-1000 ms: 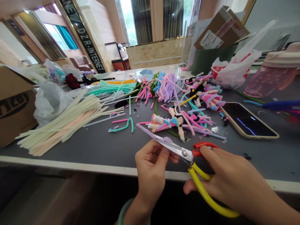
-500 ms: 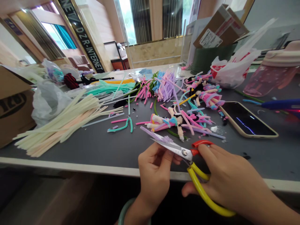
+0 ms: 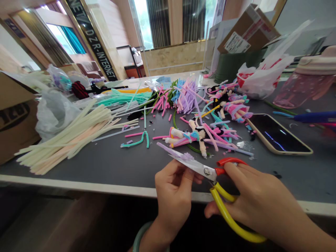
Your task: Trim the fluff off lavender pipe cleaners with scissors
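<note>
My right hand (image 3: 258,196) is wrapped round the handles of a pair of scissors (image 3: 207,171), one grip red and the other yellow. The blades point left, above my left hand. My left hand (image 3: 173,196) is closed in a pinch under them, at a lilac pipe cleaner (image 3: 168,149) whose fluffy bunched end (image 3: 187,156) shows at the blades. The fingertips and what lies under the blades are partly hidden. Just beyond lies a small pipe-cleaner doll (image 3: 183,135) among pink and lilac pieces.
Cream pipe cleaners (image 3: 65,140) spread at left beside a plastic bag (image 3: 56,112) and a cardboard box (image 3: 17,122). Cut coloured bundles (image 3: 187,96) lie at the back. On the right are a phone (image 3: 279,134), more dolls (image 3: 237,108), and a pink bottle (image 3: 301,84).
My right hand and the scissor handles have shifted slightly to the right. My left hand and the lilac pipe cleaner stay almost where they were.
</note>
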The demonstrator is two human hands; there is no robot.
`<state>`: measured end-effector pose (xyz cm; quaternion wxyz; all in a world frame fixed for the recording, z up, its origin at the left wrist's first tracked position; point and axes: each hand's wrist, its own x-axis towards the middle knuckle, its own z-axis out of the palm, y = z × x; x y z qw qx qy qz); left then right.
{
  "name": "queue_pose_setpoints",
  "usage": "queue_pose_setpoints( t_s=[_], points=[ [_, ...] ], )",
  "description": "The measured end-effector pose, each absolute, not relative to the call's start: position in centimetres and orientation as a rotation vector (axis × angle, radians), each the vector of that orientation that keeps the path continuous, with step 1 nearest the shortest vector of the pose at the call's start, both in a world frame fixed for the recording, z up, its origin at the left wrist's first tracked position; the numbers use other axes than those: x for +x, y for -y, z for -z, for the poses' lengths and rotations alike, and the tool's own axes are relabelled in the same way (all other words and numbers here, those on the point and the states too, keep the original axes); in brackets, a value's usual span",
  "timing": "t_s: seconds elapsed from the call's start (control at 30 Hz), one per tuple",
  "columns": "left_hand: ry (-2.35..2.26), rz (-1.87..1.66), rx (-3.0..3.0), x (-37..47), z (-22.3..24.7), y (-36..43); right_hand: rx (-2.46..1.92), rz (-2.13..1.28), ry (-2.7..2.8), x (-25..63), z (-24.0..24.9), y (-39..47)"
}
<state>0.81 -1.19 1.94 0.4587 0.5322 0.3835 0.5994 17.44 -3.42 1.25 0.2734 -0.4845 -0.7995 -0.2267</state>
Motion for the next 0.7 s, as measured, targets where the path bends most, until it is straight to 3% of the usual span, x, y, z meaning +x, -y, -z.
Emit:
queue_pose_setpoints(
  t_s=[0.7],
  points=[
    [-0.887,-1.471,1.346,1.21,-1.87,1.25,-1.335,0.703,2.16,17.03,-1.45,3.69]
  ],
)
